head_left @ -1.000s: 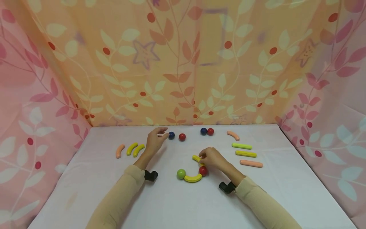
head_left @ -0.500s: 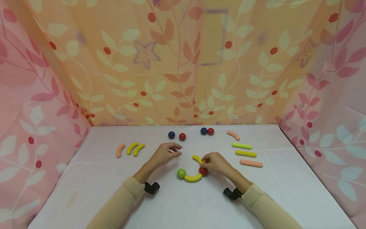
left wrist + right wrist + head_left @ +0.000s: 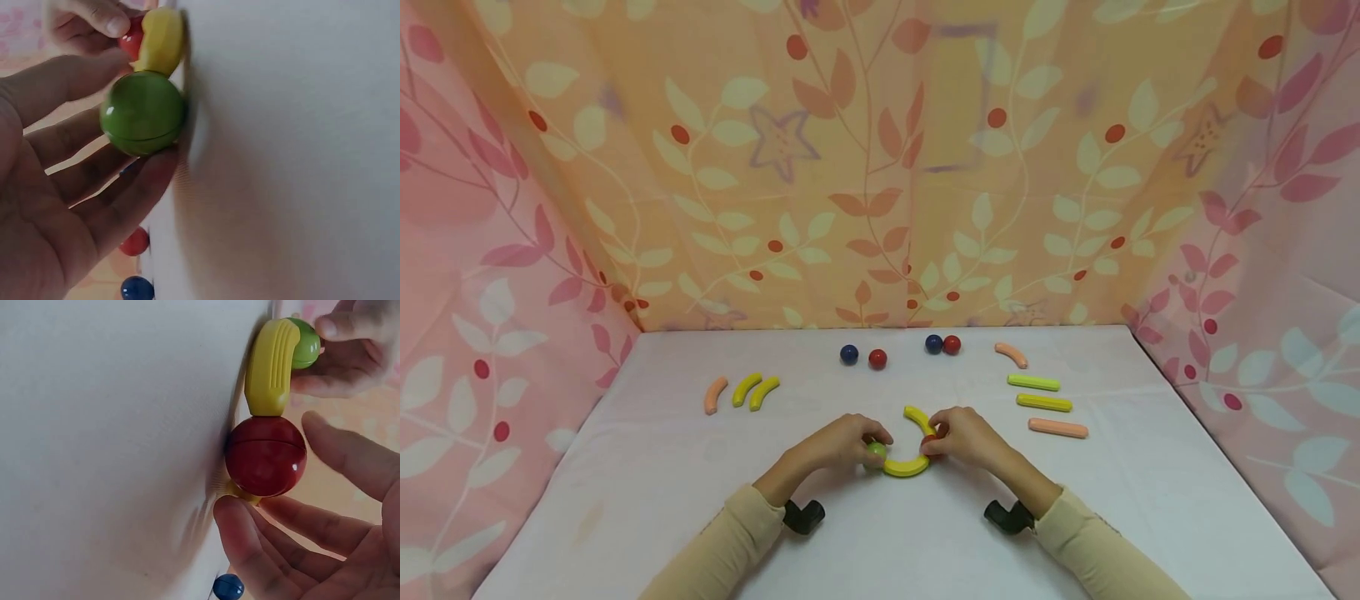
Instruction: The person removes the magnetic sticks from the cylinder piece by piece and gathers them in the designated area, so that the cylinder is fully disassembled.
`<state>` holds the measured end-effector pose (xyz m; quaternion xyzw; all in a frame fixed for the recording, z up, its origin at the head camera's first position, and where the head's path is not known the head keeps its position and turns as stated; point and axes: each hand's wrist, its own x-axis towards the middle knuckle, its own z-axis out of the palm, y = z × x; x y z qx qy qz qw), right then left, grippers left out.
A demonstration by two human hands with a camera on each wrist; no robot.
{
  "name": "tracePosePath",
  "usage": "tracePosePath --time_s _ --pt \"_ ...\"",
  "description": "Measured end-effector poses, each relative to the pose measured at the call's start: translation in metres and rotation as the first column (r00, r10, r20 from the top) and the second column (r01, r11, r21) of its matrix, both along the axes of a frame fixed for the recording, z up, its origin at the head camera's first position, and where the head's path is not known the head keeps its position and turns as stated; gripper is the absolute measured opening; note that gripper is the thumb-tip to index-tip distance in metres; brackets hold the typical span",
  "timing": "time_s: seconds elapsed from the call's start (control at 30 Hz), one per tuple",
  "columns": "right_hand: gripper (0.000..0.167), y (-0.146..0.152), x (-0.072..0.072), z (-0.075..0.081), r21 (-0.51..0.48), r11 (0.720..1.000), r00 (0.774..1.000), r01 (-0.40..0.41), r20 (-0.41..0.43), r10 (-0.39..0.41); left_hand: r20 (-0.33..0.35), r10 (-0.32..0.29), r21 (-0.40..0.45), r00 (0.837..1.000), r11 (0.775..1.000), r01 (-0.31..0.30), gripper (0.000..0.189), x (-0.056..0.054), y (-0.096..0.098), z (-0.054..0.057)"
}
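My left hand (image 3: pixel 842 442) curls round a green ball (image 3: pixel 144 114), thumb on one side and fingers on the other. Across from it, my right hand (image 3: pixel 970 437) has thumb and fingers about a red ball (image 3: pixel 265 456). Between the two balls lies a curved yellow toy piece (image 3: pixel 906 467), its ends meeting them. A second curved yellow piece (image 3: pixel 915 414) runs from the red ball toward the back, partly hidden by the right fingers. All of these rest on the white tablecloth (image 3: pixel 880 542).
Left of the hands lie a curved orange piece (image 3: pixel 716 395) and two curved yellow ones (image 3: pixel 747 389). Blue balls (image 3: pixel 849 355) and red balls (image 3: pixel 952 344) stand at the back. On the right are a curved orange piece (image 3: pixel 1011 355) and straight green, yellow and orange sticks (image 3: pixel 1045 403).
My left hand has come from beside a back blue ball, forward and right, to the green ball. My right hand has shifted from the second curved yellow piece down to the red ball.
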<state>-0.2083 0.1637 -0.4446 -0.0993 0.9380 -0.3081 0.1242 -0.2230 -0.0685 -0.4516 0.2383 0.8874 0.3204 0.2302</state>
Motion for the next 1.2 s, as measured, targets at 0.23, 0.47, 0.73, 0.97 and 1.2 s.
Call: tracePosePath --time_s 0.23,0.47,0.73,0.97,1.2 --pt "0.035 -0.001 -0.004 0.001 0.009 1.000 1.000 0.006 -0.014 -0.006 -0.035 -0.004 -0.016 0.999 1.000 0.004 0.025 0.006 0.003 -0.002" --pt "0.033 -0.003 -0.007 0.001 0.016 1.000 0.999 0.003 -0.033 -0.003 -0.032 0.002 -0.003 0.999 1.000 -0.002 0.026 0.009 0.006 -0.002" --pt "0.032 -0.004 -0.008 0.001 0.017 1.000 0.999 0.017 -0.032 -0.016 -0.115 0.102 0.041 0.988 0.994 -0.098 0.026 -0.022 0.006 0.005" --pt "0.032 -0.006 -0.008 0.001 0.021 1.000 0.999 0.011 -0.045 -0.010 -0.169 0.064 0.018 0.984 0.998 -0.062 0.027 -0.053 0.029 0.001" --pt "0.029 -0.005 -0.008 0.001 0.011 1.000 0.999 0.003 -0.054 -0.002 -0.161 -0.026 -0.026 0.987 0.999 0.022 0.026 -0.063 0.046 -0.006"
